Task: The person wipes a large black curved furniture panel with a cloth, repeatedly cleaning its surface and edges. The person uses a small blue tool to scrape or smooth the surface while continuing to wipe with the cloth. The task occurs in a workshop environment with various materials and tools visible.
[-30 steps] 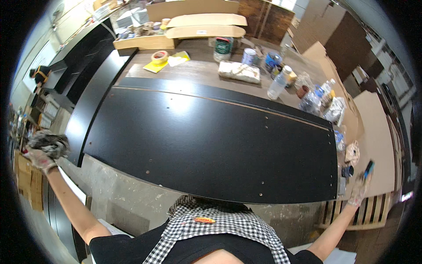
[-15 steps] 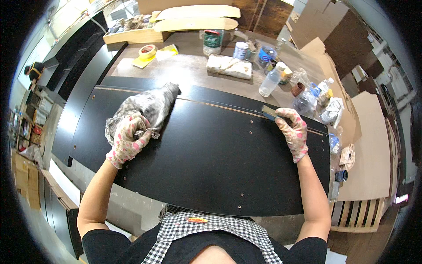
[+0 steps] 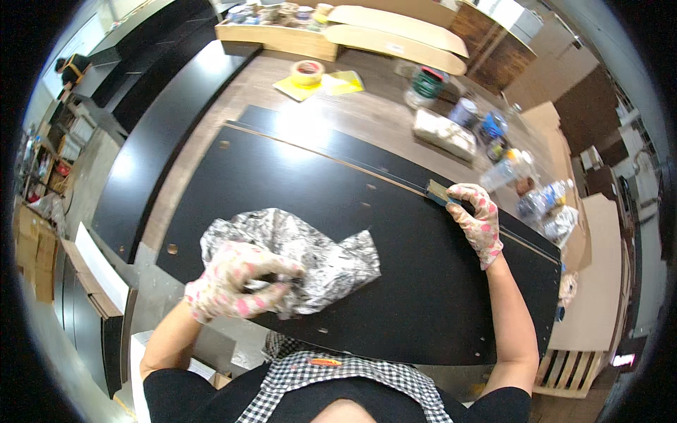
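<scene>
- Hands, two, both gloved in pale fabric with pink spots: each is closed on one object.
- Left hand (image 3: 243, 278): one crumpled, black-smeared sheet (image 3: 328, 257) is gripped by its near left part; the rest is spread over the black panel, though whether the panel is touched by it cannot be told.
- Right hand (image 3: 482, 222): one small flat tool (image 3: 437, 192) is pinched between thumb and fingers, its end held at the groove.
- Black panel (image 3: 402, 282), one: it is laid across the tabletop (image 3: 229, 106) directly before the person; one long groove (image 3: 338, 162) is seen near its far edge.
- Second black board (image 3: 173, 130), one: it is set to the left, apart from the panel.
- Beyond the panel: one tape roll (image 3: 308, 72), two yellow sheets (image 3: 345, 82), one green-labelled jar (image 3: 427, 86) and one white wrapped bundle (image 3: 444, 132) are seen.
- Far edge: one shallow wooden box (image 3: 275, 39) is placed beside two cardboard strips (image 3: 398, 49).
- Background, upper left: one other person (image 3: 72, 69) is shown.
</scene>
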A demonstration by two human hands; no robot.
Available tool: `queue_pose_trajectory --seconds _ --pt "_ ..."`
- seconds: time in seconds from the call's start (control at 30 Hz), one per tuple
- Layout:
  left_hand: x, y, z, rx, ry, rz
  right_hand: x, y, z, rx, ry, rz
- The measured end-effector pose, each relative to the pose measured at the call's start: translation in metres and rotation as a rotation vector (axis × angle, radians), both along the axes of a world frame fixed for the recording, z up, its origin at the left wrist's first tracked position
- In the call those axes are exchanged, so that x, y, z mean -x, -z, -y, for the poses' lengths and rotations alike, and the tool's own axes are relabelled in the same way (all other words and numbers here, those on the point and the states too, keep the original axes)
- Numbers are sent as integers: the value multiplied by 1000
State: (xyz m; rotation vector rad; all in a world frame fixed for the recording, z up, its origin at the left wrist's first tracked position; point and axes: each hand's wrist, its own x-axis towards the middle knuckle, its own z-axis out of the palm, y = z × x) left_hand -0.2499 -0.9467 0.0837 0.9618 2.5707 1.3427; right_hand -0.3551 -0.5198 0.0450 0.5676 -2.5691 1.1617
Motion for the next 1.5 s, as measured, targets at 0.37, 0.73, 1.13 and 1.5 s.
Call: queue_pose_trajectory --seconds 0.37,0.73,1.13,1.5 --pt "1 22 27 -17 170 -154 123 -4 278 -236 -410 -186" --pt "-27 48 5 20 51 -241 51 -21 417 -274 -906 -276" --pt "-46 51 13 -60 55 -162 34 -54 397 2 -886 -191" --pt "30 -14 110 -202 -306 -245 77 -1 256 301 -31 -32"
